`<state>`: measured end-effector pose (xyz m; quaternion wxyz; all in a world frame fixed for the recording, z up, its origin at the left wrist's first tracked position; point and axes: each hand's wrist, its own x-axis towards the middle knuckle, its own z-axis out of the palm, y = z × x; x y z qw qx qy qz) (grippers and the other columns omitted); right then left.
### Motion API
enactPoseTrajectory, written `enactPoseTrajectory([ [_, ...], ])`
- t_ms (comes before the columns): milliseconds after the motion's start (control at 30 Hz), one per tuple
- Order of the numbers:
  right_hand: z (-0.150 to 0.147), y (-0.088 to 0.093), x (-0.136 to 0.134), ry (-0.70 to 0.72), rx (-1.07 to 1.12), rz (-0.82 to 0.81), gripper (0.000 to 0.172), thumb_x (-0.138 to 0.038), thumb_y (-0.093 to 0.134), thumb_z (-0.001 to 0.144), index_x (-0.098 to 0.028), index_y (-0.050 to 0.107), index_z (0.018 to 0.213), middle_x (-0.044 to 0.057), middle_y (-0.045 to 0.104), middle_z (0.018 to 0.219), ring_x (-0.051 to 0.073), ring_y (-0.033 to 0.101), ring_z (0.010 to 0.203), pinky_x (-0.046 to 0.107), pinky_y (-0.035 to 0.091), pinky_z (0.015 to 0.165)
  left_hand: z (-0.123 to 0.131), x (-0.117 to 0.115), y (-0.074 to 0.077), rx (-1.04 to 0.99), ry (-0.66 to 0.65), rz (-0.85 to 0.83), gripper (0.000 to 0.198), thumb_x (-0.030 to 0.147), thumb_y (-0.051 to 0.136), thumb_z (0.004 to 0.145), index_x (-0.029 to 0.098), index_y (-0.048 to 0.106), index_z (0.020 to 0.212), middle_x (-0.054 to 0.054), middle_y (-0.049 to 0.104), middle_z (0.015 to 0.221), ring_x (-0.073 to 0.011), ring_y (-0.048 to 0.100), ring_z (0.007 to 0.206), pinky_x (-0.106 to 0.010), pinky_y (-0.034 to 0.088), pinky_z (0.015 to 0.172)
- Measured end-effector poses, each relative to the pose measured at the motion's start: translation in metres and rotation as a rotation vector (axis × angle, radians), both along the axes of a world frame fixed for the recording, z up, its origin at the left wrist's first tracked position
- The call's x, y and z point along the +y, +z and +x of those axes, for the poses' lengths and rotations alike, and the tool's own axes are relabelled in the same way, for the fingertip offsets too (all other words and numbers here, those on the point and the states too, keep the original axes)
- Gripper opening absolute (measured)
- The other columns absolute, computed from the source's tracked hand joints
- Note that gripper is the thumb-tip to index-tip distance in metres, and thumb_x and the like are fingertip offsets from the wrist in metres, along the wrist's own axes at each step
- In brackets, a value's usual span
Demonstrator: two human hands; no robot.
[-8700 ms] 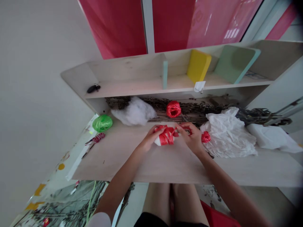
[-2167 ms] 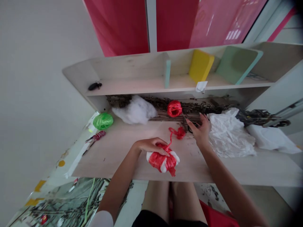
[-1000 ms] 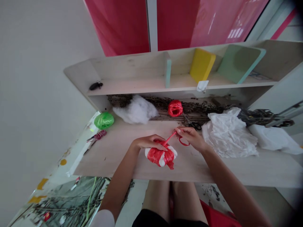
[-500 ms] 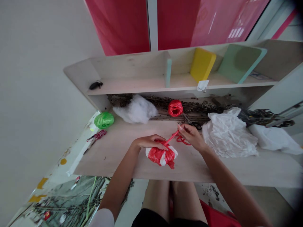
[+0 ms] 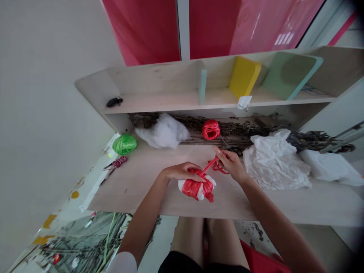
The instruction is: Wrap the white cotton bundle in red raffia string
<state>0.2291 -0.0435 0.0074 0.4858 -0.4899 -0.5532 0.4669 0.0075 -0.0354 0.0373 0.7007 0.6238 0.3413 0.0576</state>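
Mostly, the white bundle (image 5: 200, 195) at the frame's lower centre, near the counter's (image 5: 127, 197) edge, is wrapped in red ribbon (image 5: 209, 166), white patches bare. The left hand (image 5: 182, 171) curls around it; the right hand (image 5: 229, 162) pinches the ribbon's unwound length.

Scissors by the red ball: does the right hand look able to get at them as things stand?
Likely yes: the scissors lie just past the right hand, largely uncovered. That hand is pinching the red ribbon, though, so it would probably have to let go first.
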Motion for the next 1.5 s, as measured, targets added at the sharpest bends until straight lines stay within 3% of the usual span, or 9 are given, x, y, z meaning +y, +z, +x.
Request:
enactPoseTrajectory([
  [133, 0.002, -0.001, 0.002, -0.032, 0.031, -0.061, 0.06, -0.073, 0.061, 0.07, -0.019, 0.05, 0.047, -0.003, 0.041, 0.04, 0.006, 0.028, 0.035, 0.023, 0.019, 0.035, 0.001, -0.002, 0.0, 0.003, 0.003, 0.061, 0.039, 0.048, 0.075, 0.069, 0.015, 0.069, 0.089, 0.001, 0.064, 0.083, -0.0128, 0.056, 0.079, -0.022, 0.041, 0.073],
  [233, 0.005, 0.001, 0.003, 0.006, 0.054, -0.105, 0.054, -0.068, 0.069, 0.066, -0.017, 0.058, 0.053, -0.002, 0.049, 0.044, 0.007, 0.034, 0.037, 0.023, 0.026, 0.036, 0.001, -0.001, 0.0, 0.02, -0.001, 0.103, 0.042, 0.051, 0.072, 0.071, 0.015, 0.069, 0.094, 0.0, 0.064, 0.087, -0.0136, 0.055, 0.081, -0.023, 0.041, 0.074],
  [333, 0.007, 0.005, 0.001, 0.153, 0.053, -0.109, 0.042, -0.058, 0.076, 0.066, -0.017, 0.071, 0.075, 0.004, 0.068, 0.068, 0.012, 0.055, 0.056, 0.024, 0.044, 0.051, 0.0, 0.0, -0.002, 0.044, 0.003, 0.115, 0.045, 0.051, 0.071, 0.073, 0.015, 0.069, 0.099, -0.001, 0.065, 0.089, -0.0143, 0.056, 0.084, -0.023, 0.042, 0.076],
  [433, 0.008, 0.009, -0.001, 0.279, 0.056, -0.089, 0.038, -0.05, 0.078, 0.068, -0.018, 0.073, 0.089, 0.007, 0.072, 0.089, 0.016, 0.063, 0.076, 0.027, 0.05, 0.068, 0.0, 0.002, -0.005, 0.038, -0.001, 0.114, 0.044, 0.049, 0.071, 0.074, 0.015, 0.07, 0.101, -0.001, 0.066, 0.09, -0.0145, 0.057, 0.085, -0.024, 0.042, 0.079],
  [633, 0.009, 0.006, -0.002, 0.333, 0.014, -0.107, 0.034, -0.049, 0.075, 0.071, -0.017, 0.068, 0.081, 0.002, 0.066, 0.073, 0.012, 0.055, 0.06, 0.025, 0.045, 0.056, 0.0, 0.002, -0.012, -0.023, -0.013, 0.057, 0.042, 0.046, 0.072, 0.074, 0.016, 0.071, 0.104, -0.002, 0.068, 0.096, -0.0145, 0.058, 0.088, -0.024, 0.043, 0.082],
  [833, 0.012, 0.003, -0.001, 0.369, 0.002, -0.15, 0.036, -0.048, 0.08, 0.066, -0.019, 0.064, 0.08, 0.002, 0.066, 0.073, 0.014, 0.058, 0.065, 0.025, 0.046, 0.058, -0.001, 0.002, -0.008, -0.013, -0.003, 0.058, 0.039, 0.045, 0.073, 0.074, 0.015, 0.071, 0.097, -0.001, 0.066, 0.089, -0.0142, 0.057, 0.085, -0.023, 0.042, 0.078],
  [1067, 0.014, 0.01, -0.003, 0.376, -0.036, -0.132, 0.041, -0.056, 0.072, 0.072, -0.016, 0.063, 0.073, 0.0, 0.06, 0.061, 0.009, 0.048, 0.051, 0.02, 0.036, 0.044, -0.003, 0.003, -0.006, -0.031, 0.025, 0.041, 0.037, 0.044, 0.073, 0.074, 0.014, 0.07, 0.096, -0.001, 0.065, 0.086, -0.0127, 0.055, 0.081, -0.022, 0.041, 0.075],
  [1233, 0.009, 0.014, -0.004, 0.342, -0.06, -0.085, 0.048, -0.063, 0.066, 0.075, -0.016, 0.062, 0.066, 0.001, 0.059, 0.057, 0.008, 0.047, 0.048, 0.021, 0.038, 0.045, 0.001, 0.001, -0.005, -0.061, -0.01, 0.036, 0.037, 0.045, 0.073, 0.074, 0.014, 0.071, 0.093, -0.001, 0.064, 0.085, -0.0125, 0.055, 0.079, -0.023, 0.041, 0.074],
  [1500, 0.005, 0.002, 0.0, 0.242, -0.125, -0.038, 0.057, -0.07, 0.057, 0.076, -0.018, 0.058, 0.055, 0.002, 0.057, 0.047, 0.009, 0.044, 0.041, 0.022, 0.037, 0.043, 0.003, -0.002, 0.0, 0.014, 0.024, 0.095, 0.042, 0.053, 0.072, 0.069, 0.015, 0.068, 0.087, 0.001, 0.058, 0.077, -0.012, 0.051, 0.073, -0.024, 0.038, 0.068],
])
